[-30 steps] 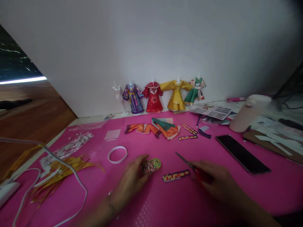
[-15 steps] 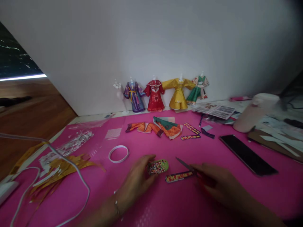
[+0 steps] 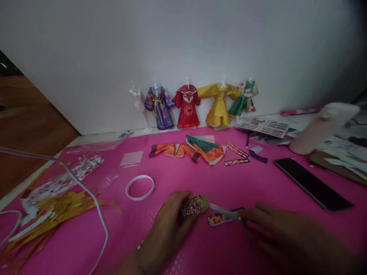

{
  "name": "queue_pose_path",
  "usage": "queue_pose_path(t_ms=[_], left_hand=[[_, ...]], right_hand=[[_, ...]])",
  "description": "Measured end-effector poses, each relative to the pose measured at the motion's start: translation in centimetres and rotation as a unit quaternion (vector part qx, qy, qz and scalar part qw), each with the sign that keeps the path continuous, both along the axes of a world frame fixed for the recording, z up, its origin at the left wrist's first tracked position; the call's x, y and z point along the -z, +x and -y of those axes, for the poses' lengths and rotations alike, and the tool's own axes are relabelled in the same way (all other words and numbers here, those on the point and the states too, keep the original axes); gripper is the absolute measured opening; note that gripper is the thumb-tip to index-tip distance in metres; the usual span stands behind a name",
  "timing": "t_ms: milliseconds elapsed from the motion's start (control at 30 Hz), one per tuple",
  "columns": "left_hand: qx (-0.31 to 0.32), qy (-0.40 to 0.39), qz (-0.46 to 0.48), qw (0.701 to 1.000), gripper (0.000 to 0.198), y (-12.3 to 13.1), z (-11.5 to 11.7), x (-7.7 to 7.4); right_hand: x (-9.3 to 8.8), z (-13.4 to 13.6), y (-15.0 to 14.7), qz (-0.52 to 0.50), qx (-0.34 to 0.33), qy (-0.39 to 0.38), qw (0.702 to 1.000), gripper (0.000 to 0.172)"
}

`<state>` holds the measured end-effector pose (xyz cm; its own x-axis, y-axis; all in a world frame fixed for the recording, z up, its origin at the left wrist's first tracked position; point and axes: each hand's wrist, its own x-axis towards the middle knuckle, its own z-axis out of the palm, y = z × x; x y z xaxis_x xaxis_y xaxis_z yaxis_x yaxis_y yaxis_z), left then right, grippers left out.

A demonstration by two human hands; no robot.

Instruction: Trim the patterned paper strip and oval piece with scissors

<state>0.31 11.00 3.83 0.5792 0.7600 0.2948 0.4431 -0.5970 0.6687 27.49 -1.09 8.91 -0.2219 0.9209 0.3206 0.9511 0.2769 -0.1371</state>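
My left hand (image 3: 169, 225) is closed on a small rounded piece with multicoloured speckles and a green end (image 3: 195, 206); its kind is unclear. My right hand (image 3: 275, 229), partly blurred, grips a pair of scissors (image 3: 228, 212) whose blades point left and whose handles look red. The blade tips come close to the green end of the speckled piece. Below the blades, a dark-edged strip with a yellow and red pattern (image 3: 217, 219) lies on the pink mat (image 3: 183, 177), its right end partly covered by the scissors.
Small robes on stands (image 3: 187, 109) line the wall. Orange doll clothes (image 3: 173, 150) and two patterned strips (image 3: 237, 162) lie mid-mat. A white ring (image 3: 140, 198), yellow scraps (image 3: 65, 206) and a cable (image 3: 100, 208) are left; a phone (image 3: 312, 184) and pale bottle (image 3: 318, 130) are right.
The scissors have shifted toward the speckled piece, with their tips now close to its green end. The view has also shifted slightly. Both hands keep their hold.
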Motion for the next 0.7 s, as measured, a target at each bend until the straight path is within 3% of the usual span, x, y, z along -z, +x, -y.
queue_pose_path(t_ms=[100, 167, 400, 700], left_hand=[[-0.005, -0.004, -0.007, 1.000, 0.049, 0.0, 0.0, 0.0], [-0.006, -0.001, -0.005, 1.000, 0.049, 0.0, 0.0, 0.1], [-0.007, 0.000, 0.008, 1.000, 0.047, 0.3, 0.3, 0.2], [-0.003, -0.006, 0.003, 1.000, 0.045, 0.3, 0.6, 0.0]], right_hand=[[-1.3, -0.9, -1.0, 0.052, -0.055, -0.029, 0.997, 0.024], [-1.4, -1.8, -1.4, 0.059, -0.045, -0.047, 0.996, 0.023], [0.8, -3.1, -2.3, 0.047, -0.021, -0.101, 0.994, 0.022], [1.5, -2.4, -2.4, 0.031, -0.006, -0.128, 0.991, 0.022]])
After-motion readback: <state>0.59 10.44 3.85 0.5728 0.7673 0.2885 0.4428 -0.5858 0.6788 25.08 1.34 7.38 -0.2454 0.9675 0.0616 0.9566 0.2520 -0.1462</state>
